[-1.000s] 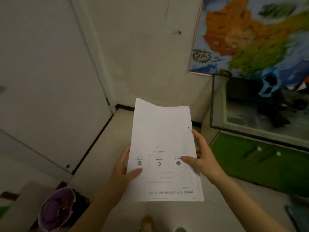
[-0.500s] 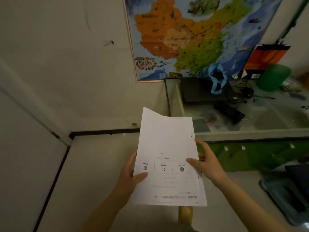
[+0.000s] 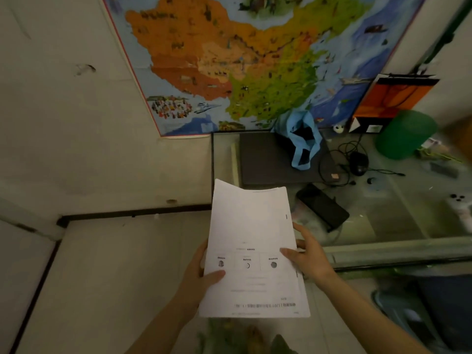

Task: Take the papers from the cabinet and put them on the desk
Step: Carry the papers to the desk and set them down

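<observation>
Papers (image 3: 251,241) already out of the cabinet, carried in both hands, not yet on the desk (image 3: 383,221). Left hand (image 3: 201,274) grips the stack's left edge, thumb on top; right hand (image 3: 306,256) grips the right edge, thumb on top. The stack hangs in the air just short of the desk's near-left corner, its far end over that corner. Setting down remains. Top sheet printed, upside down to the camera; text too small to read. Map (image 3: 242,60) lettering illegible.

White printed papers (image 3: 251,241), a thin stack, far corner curled, held before the glass-topped desk (image 3: 398,221)
</observation>
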The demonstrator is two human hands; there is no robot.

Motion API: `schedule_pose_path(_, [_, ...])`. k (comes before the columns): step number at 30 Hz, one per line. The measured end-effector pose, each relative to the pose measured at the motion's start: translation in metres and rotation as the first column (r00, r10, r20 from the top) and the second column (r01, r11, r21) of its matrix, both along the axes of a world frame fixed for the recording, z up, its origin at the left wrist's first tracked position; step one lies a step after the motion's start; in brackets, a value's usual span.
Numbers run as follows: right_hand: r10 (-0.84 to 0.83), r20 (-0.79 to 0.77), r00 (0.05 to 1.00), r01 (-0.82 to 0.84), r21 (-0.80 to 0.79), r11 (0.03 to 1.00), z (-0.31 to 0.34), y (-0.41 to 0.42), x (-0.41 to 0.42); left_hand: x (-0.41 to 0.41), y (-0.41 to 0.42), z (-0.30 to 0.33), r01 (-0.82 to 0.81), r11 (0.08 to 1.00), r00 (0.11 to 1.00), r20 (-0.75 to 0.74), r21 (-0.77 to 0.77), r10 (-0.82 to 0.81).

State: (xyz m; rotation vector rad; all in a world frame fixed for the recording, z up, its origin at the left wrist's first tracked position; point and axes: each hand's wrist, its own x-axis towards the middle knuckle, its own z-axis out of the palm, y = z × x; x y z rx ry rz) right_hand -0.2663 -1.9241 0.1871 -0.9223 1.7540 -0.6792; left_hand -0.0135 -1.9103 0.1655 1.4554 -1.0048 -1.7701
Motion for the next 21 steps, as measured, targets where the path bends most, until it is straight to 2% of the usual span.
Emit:
schedule_pose_path(8, [-0.082,-0.105,0.991,0.092,0.099,0.991,-0.025,-0.058,-0.023,-0.038,-0.073,-0.027,0.107,0.993,0.989,0.098,0.042,-0.111])
schedule_pose_path(16, [0.026,-0.219,0.975,0.025,0.227,0.974,-0.051,-0.076,-0.030,-0.045,-0.086,-0.060,0.176,0.983,0.946,0.267,0.053,-0.183])
schedule_pose_path(21, [0.098,-0.276,0.956,-0.034,0.229,0.973,-0.062,-0.078,-0.036,-0.050,-0.087,-0.069,0.213,0.975,0.890,0.399,0.060,-0.219])
